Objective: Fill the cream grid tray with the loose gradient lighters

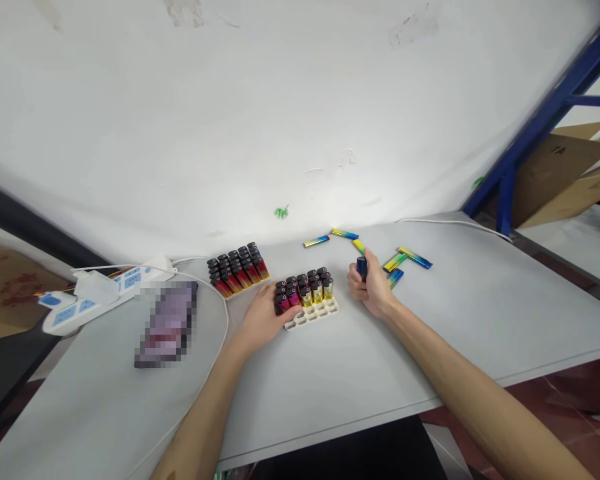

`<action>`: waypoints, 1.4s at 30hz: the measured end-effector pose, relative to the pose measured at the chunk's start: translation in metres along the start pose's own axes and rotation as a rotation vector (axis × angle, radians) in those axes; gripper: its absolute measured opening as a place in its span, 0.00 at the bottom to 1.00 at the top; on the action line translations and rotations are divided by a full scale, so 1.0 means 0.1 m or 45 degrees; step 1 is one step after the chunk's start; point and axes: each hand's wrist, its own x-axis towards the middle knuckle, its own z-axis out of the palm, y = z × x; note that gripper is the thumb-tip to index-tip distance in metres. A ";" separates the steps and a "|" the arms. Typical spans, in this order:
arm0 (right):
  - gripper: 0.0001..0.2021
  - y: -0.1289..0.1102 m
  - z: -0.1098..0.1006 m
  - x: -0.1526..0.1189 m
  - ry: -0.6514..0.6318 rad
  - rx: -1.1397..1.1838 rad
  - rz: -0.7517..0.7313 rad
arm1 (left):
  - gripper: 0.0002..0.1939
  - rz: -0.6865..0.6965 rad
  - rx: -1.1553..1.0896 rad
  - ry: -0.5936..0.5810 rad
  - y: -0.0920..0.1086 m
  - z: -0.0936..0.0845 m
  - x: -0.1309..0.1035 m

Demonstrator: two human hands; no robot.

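Magenta and yellow lighters with black tops (306,293) stand in rows in a white tray (314,319) whose front holes are bare. My left hand (266,315) is closed round the left end of this group, its thumb against the front lighters and its other fingers partly hidden behind. To the right of the tray, my right hand (373,283) is wrapped round a small dark blue lighter-like piece (362,268). Only its upper end shows above the curled fingers. Shiny yellow-and-blue flat pieces (415,257) lie scattered on the table just beyond that hand.
A second block of red-and-yellow lighters (239,270) stands at the back left. Farther left are a white power strip (100,300), its cable crossing the grey table (360,373), and a pixelated flat object (166,323). Behind rises a white wall (280,133); cardboard boxes (555,173) are at right.
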 end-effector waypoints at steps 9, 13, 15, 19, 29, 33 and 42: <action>0.24 -0.01 0.02 0.03 0.109 0.045 0.031 | 0.22 -0.009 -0.007 0.020 0.02 0.00 0.00; 0.26 -0.01 0.02 0.02 0.121 0.047 0.039 | 0.22 0.000 -0.017 0.014 0.02 -0.01 0.00; 0.28 0.00 0.01 0.02 0.109 0.054 0.026 | 0.21 0.005 -0.018 0.011 0.02 -0.01 0.00; 0.28 -0.01 0.02 0.02 0.111 0.022 0.017 | 0.23 0.008 -0.014 0.012 0.02 -0.01 0.00; 0.25 0.00 0.03 0.03 0.174 -0.020 0.001 | 0.24 0.024 -0.025 0.021 0.00 0.00 0.00; 0.28 0.01 0.02 0.03 0.177 -0.222 -0.108 | 0.24 0.032 -0.003 -0.013 -0.02 -0.02 0.01; 0.19 -0.18 -0.06 -0.36 0.216 -1.364 -0.625 | 0.43 0.118 -0.104 -0.250 -0.11 -0.12 -0.04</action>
